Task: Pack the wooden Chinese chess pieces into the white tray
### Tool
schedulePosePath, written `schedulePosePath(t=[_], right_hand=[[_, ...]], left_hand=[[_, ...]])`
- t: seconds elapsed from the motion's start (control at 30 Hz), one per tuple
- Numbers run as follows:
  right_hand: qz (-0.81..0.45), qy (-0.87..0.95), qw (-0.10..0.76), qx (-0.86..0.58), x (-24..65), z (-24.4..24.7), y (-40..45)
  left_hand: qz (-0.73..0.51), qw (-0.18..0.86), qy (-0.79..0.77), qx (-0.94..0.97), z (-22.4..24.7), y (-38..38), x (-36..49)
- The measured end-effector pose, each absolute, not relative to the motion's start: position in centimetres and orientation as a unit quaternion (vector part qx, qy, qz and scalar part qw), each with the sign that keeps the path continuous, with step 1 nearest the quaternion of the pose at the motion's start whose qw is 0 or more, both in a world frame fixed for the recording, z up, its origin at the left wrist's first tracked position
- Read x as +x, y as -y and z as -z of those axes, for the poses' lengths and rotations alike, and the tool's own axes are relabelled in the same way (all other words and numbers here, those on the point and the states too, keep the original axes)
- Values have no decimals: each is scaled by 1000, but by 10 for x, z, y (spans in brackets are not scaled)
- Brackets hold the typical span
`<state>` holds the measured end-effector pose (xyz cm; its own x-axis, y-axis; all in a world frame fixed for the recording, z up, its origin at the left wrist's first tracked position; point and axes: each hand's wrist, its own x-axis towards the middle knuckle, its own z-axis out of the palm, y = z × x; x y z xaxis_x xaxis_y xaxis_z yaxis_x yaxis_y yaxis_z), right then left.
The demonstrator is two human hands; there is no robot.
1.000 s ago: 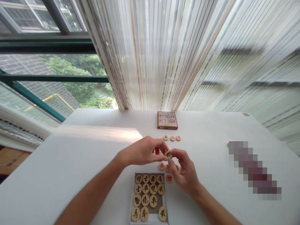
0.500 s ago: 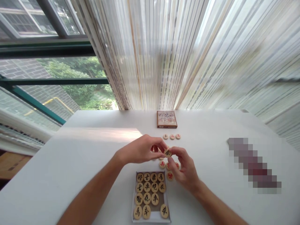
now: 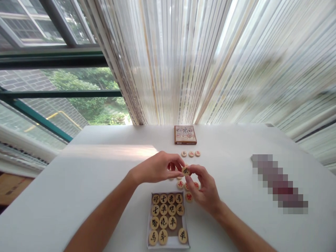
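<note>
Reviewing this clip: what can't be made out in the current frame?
All in the head view:
Some pieces behind the left hand: partly hidden by its fingers.
A red-lettered piece: partly covered by the right hand.
Pixelated object at right: masked by blocks.
Fine print on the decorated box: too small.

士, 車, 炮, 馬 on pieces [image 3: 163, 222] in the tray [image 3: 173, 241]; 兵 on a red-marked piece [image 3: 180, 184].
</note>
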<state>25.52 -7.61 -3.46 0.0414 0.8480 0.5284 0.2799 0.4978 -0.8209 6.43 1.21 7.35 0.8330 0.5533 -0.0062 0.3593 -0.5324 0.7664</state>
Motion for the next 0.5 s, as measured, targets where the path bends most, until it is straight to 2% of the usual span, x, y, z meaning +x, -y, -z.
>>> schedulePosePath(t=[0.5], right_hand=[[-285, 623, 585, -435, 253, 33, 77]], left_hand=[[-134, 387, -268, 872, -75, -11, 64]])
